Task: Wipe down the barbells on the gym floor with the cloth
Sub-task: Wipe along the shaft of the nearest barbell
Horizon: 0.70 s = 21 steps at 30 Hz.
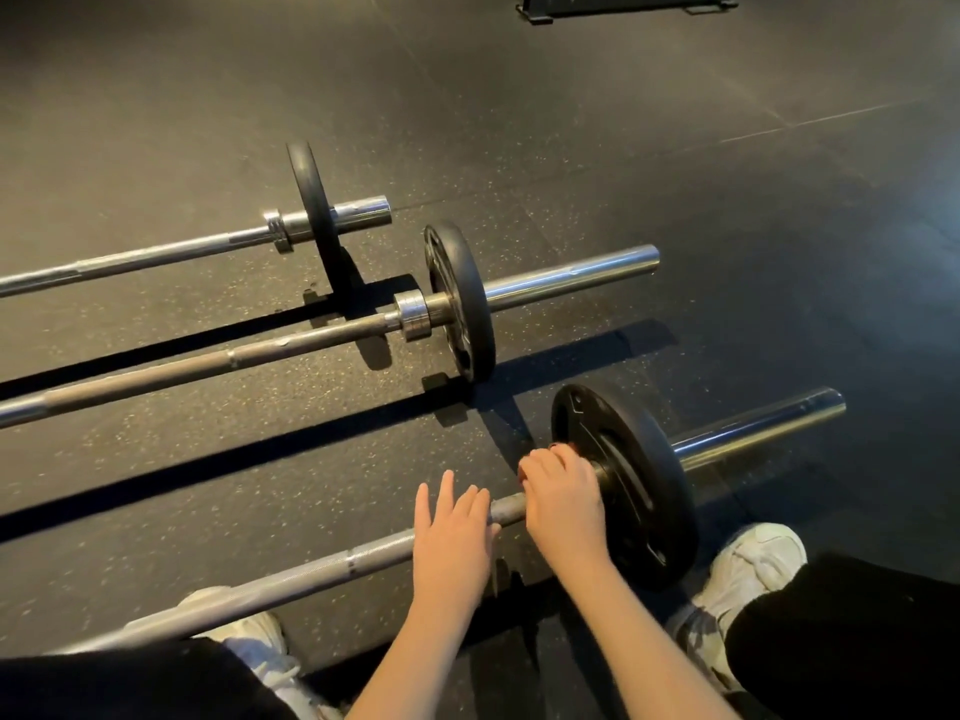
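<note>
Three barbells lie side by side on the dark rubber floor. The nearest barbell [374, 556] carries a black plate [631, 491]. My right hand [563, 498] curls round its collar right against the plate. Slivers of a reddish cloth [560, 449] peek out under the fingertips; the rest of the cloth is hidden. My left hand [452, 537] rests on the same bar just left of the right hand, fingers straight and spread. The middle barbell [291, 348] and the far barbell [171, 252] lie beyond, each with one black plate.
My two white shoes [756, 566] [254, 639] stand on either side of the near bar, with my dark trouser legs at the bottom corners. A black equipment base [623, 5] sits on the floor at the top edge.
</note>
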Each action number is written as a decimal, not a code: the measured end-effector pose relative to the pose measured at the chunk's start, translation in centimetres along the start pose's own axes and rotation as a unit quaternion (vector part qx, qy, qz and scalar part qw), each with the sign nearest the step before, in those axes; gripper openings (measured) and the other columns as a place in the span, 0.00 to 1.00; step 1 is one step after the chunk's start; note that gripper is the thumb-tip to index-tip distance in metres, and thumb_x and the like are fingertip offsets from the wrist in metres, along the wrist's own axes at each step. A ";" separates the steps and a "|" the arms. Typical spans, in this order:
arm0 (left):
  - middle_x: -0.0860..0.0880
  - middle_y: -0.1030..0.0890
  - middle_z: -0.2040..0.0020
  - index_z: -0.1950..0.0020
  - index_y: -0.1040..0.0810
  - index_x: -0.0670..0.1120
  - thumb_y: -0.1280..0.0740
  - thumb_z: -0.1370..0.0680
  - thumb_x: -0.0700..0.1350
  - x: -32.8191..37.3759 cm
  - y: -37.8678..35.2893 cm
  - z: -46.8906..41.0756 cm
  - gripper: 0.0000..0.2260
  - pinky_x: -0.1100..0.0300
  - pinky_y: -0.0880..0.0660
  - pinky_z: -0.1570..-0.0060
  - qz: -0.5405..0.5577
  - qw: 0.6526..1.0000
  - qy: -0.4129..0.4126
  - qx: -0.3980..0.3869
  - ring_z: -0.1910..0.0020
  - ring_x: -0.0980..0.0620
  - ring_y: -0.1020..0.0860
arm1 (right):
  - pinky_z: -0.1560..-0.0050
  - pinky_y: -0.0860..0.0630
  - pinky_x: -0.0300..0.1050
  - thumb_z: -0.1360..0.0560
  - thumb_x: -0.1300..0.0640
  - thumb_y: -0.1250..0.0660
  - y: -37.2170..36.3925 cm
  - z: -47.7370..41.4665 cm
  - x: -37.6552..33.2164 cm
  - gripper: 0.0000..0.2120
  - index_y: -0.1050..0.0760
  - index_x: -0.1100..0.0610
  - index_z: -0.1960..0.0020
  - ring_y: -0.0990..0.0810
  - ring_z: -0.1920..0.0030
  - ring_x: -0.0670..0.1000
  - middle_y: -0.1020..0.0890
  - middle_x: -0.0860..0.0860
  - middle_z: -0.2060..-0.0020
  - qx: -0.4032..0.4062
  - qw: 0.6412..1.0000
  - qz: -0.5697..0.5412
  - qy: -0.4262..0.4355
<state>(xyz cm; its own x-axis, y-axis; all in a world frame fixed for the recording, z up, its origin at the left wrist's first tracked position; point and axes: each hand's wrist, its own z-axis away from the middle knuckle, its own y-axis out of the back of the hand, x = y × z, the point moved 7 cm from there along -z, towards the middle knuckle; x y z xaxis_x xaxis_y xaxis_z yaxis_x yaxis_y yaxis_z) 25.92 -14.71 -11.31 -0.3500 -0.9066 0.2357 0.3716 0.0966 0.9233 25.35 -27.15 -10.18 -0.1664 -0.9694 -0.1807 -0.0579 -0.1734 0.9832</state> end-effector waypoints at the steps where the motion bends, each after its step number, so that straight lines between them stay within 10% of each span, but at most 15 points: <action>1: 0.52 0.37 0.24 0.25 0.40 0.50 0.48 0.16 0.50 -0.2 0.1 0.1 0.19 0.44 0.60 0.25 -0.001 1.000 -0.003 0.000 0.22 0.46 0.54 | 0.41 0.28 0.46 0.23 0.53 0.34 0.1 -0.9 -0.1 0.08 0.22 0.51 0.45 0.24 0.42 0.50 0.19 0.47 0.47 -0.012 1.000 -0.001 0.009; 6: 0.53 0.43 0.22 0.22 0.47 0.50 0.50 0.16 0.52 -3.7 0.5 1.2 0.23 0.49 0.61 0.25 0.045 0.999 0.025 0.002 0.22 0.49 0.54 | 0.34 0.31 0.47 0.21 0.54 0.37 0.5 -0.5 -0.3 0.11 0.22 0.52 0.40 0.26 0.37 0.49 0.20 0.47 0.43 0.035 0.989 -0.109 -0.097; 14: 0.53 0.34 0.29 0.27 0.40 0.49 0.50 0.17 0.56 -9.4 -0.1 3.7 0.20 0.52 0.51 0.25 0.040 0.999 0.021 -0.015 0.24 0.50 0.44 | 0.38 0.32 0.44 0.22 0.51 0.39 -1.8 1.8 -4.9 0.08 0.25 0.48 0.45 0.27 0.44 0.47 0.23 0.44 0.49 -0.026 0.996 -0.085 0.014; 21: 0.53 0.42 0.23 0.22 0.47 0.48 0.51 0.17 0.55 -13.1 0.3 6.1 0.24 0.54 0.53 0.25 0.005 0.999 -0.003 -0.032 0.23 0.50 0.49 | 0.30 0.33 0.55 0.23 0.60 0.35 -2.3 3.0 -6.5 0.07 0.21 0.56 0.47 0.27 0.35 0.55 0.19 0.51 0.47 0.060 0.971 -0.164 -0.163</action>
<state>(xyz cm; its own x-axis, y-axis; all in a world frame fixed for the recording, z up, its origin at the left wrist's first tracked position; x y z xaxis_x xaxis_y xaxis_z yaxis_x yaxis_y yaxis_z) 25.39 -0.26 -12.26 -0.3520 -0.9029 0.2468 0.4293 0.0785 0.8998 23.60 -19.97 -11.36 -0.4213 -0.7552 -0.5022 -0.2711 -0.4236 0.8643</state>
